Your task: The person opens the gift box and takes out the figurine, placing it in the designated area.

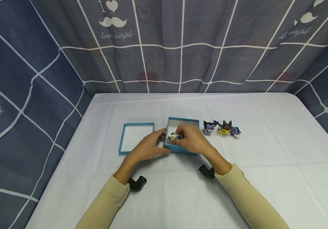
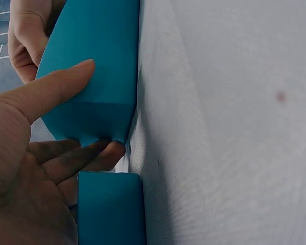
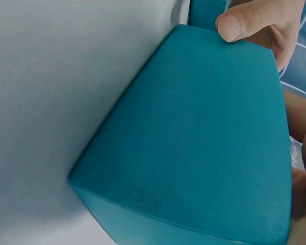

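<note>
An open blue box (image 1: 182, 149) with a pale inside stands on the white table, small figurines (image 1: 171, 138) in its left part. My left hand (image 1: 149, 144) holds the box at its near left corner. The left wrist view has the thumb (image 2: 74, 76) flat on the front wall and the fingers (image 2: 99, 158) against the side. My right hand (image 1: 192, 139) reaches down into the box, thumb and forefinger pinching a small figurine with blue on it (image 1: 177, 137), mostly covered by the fingers. In the right wrist view the box's blue wall (image 3: 194, 132) hides most of this hand.
Left of the box lies a blue-rimmed lid (image 1: 121, 140), its white inside facing up. To the right stand a black-and-purple figurine (image 1: 209, 128), a yellow-and-black one (image 1: 224, 128) and a blue-grey one (image 1: 235, 132). A grey checked curtain (image 1: 164, 63) hangs behind the table.
</note>
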Demonstrator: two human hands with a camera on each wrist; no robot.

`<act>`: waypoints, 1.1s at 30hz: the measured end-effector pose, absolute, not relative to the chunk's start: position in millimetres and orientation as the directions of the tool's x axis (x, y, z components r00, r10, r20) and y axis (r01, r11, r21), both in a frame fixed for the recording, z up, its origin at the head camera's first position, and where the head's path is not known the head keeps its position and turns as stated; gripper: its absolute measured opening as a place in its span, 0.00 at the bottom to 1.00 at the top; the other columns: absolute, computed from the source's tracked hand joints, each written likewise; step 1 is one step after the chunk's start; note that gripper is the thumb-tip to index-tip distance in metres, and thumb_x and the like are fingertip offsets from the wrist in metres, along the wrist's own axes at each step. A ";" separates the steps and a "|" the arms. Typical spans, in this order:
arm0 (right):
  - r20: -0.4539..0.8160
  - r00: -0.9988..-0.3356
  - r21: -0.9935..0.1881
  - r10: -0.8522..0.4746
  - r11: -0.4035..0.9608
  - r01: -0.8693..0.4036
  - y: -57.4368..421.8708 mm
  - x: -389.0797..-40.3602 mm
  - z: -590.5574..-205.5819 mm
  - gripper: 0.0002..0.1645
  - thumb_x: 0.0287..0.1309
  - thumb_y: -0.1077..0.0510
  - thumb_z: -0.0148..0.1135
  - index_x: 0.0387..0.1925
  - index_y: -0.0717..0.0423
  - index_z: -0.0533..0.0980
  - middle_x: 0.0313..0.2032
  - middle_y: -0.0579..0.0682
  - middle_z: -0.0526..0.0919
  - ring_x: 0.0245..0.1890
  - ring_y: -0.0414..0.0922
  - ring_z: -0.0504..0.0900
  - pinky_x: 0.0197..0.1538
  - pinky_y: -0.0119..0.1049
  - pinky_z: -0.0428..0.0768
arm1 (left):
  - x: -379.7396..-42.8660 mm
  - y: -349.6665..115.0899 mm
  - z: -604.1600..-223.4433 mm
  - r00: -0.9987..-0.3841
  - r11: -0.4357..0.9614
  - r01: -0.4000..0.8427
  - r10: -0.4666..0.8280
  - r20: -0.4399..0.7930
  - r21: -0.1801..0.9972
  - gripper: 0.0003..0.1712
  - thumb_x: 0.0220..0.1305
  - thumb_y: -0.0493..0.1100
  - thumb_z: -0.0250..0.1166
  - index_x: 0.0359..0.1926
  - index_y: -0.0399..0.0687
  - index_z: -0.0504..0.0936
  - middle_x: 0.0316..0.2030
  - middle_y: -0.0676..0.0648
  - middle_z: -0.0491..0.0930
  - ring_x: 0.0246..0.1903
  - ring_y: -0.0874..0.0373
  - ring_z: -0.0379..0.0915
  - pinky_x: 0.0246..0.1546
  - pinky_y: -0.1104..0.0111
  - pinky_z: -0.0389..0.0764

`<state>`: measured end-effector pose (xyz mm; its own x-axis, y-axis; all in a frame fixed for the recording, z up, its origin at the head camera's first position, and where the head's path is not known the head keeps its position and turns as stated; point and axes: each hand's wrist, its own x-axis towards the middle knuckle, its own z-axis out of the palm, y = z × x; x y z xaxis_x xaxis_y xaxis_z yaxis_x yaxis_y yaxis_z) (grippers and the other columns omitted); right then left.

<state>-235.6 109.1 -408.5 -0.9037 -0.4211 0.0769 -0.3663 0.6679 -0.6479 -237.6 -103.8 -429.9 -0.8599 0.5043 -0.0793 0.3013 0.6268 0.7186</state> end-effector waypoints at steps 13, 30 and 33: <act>0.152 -0.929 -0.786 -0.337 0.528 -0.321 115.0 -233.4 -412.9 0.31 0.58 0.60 0.64 0.62 0.66 0.70 0.47 0.58 0.79 0.43 0.51 0.80 0.45 0.47 0.79 | -237.9 -101.8 -429.7 -0.864 0.638 0.300 0.497 -0.081 0.710 0.51 0.56 0.47 0.76 0.74 0.39 0.60 0.56 0.41 0.77 0.57 0.49 0.73 0.60 0.53 0.70; 0.214 -0.939 -0.932 -0.270 0.231 -0.279 124.8 -228.8 -418.8 0.22 0.61 0.62 0.67 0.57 0.58 0.77 0.45 0.55 0.83 0.34 0.47 0.80 0.33 0.32 0.75 | -238.5 -101.2 -431.2 -0.863 0.637 0.317 0.502 -0.066 0.703 0.51 0.54 0.47 0.77 0.73 0.37 0.60 0.54 0.40 0.78 0.56 0.49 0.74 0.59 0.54 0.71; 0.237 -0.933 -0.937 -0.269 0.190 -0.293 125.2 -227.6 -419.1 0.22 0.60 0.63 0.68 0.56 0.59 0.79 0.49 0.55 0.83 0.43 0.49 0.83 0.42 0.33 0.80 | -238.1 -101.2 -431.3 -0.864 0.640 0.318 0.499 -0.064 0.700 0.51 0.54 0.48 0.77 0.73 0.38 0.60 0.53 0.41 0.79 0.55 0.49 0.74 0.58 0.54 0.72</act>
<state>-227.6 125.2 -419.1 -0.9335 -0.2691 0.2372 -0.2930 0.1904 -0.9370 -238.1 -101.2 -431.3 -0.8643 0.4988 -0.0640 0.3175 0.6400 0.6997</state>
